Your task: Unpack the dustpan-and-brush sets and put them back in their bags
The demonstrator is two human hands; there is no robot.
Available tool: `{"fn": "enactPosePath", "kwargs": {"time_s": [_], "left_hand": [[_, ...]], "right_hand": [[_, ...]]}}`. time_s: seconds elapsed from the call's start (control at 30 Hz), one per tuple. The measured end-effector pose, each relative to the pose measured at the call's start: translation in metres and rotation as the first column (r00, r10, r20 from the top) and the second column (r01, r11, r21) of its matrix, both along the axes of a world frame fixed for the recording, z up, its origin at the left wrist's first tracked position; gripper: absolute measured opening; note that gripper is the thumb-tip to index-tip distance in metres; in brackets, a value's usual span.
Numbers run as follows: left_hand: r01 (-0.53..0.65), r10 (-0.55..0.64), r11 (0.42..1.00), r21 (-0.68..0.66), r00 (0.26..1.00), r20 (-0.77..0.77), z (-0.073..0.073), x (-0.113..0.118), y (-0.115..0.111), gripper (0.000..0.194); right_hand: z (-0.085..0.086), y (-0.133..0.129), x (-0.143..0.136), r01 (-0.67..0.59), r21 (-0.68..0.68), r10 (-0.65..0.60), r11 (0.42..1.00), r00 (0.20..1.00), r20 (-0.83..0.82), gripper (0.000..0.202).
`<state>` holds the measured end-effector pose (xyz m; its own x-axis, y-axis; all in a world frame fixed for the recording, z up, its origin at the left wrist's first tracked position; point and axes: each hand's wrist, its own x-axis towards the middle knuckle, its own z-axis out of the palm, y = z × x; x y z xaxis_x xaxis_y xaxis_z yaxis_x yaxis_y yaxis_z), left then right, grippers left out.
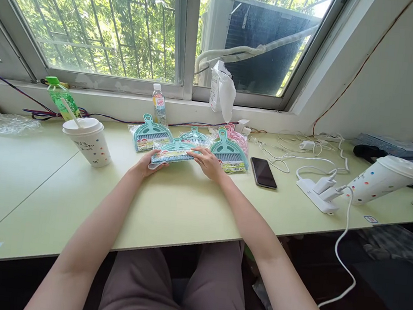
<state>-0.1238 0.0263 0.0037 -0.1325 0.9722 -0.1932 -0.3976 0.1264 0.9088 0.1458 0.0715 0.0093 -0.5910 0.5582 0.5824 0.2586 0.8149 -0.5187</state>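
Between my two hands is a teal mini dustpan and brush set (174, 152) in clear plastic with a printed label. Its left end is gripped by my left hand (148, 164), thumb on top. My right hand (206, 162) has its fingers wrapped over the right end. Around it on the table lie more wrapped sets: a teal dustpan set (152, 133) at left, another teal dustpan set (231, 150) just right of my right hand, one teal dustpan set (195, 135) behind, and a pink dustpan set (235, 135) partly hidden behind the right one.
A white paper cup (90, 144) and a green-capped bottle (62, 96) stand left. A small drink bottle (159, 105) is by the window. Right are a black phone (263, 173), a power strip (317, 195) with white cables, and a tilted paper cup (384, 181).
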Motion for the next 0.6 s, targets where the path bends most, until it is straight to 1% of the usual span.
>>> {"fn": "enactPosePath", "kwargs": {"time_s": [0.1,0.13,0.23,0.3,0.37,0.43,0.5,0.6], "left_hand": [[0.025,-0.020,0.994,-0.108,0.998,0.054,0.002,-0.002,-0.002,0.039],[0.037,-0.031,0.994,-0.098,0.997,0.066,0.003,-0.002,-0.003,0.039],[0.062,-0.061,0.998,-0.012,0.995,0.080,0.007,-0.001,-0.008,0.035],[0.062,-0.064,0.998,0.031,0.996,0.064,0.009,0.000,-0.011,0.032],[0.071,-0.073,0.996,0.045,0.997,0.027,0.009,0.003,-0.013,0.030],[0.121,-0.120,0.991,0.055,0.993,-0.017,0.007,0.006,-0.015,0.030],[0.204,-0.200,0.977,0.070,0.978,-0.057,0.006,0.010,-0.015,0.031],[0.291,-0.280,0.951,0.103,0.954,-0.109,0.006,0.013,-0.015,0.034]], "right_hand": [[0.001,-0.004,-0.003,0.064,0.002,-0.064,0.998,0.998,-0.011,0.032],[0.001,-0.005,-0.004,0.081,-0.004,-0.081,0.997,0.996,-0.022,0.032],[0.002,-0.004,-0.008,0.112,-0.044,-0.116,0.993,0.988,-0.100,0.031],[0.001,-0.002,-0.009,0.117,-0.089,-0.131,0.989,0.978,-0.164,0.029],[-0.001,0.002,-0.010,0.117,-0.135,-0.144,0.984,0.967,-0.211,0.027],[-0.004,0.006,-0.009,0.123,-0.168,-0.161,0.978,0.958,-0.236,0.027],[-0.006,0.008,-0.007,0.139,-0.183,-0.185,0.973,0.947,-0.264,0.026],[-0.006,0.008,-0.006,0.178,-0.194,-0.236,0.965,0.910,-0.342,0.020]]}}
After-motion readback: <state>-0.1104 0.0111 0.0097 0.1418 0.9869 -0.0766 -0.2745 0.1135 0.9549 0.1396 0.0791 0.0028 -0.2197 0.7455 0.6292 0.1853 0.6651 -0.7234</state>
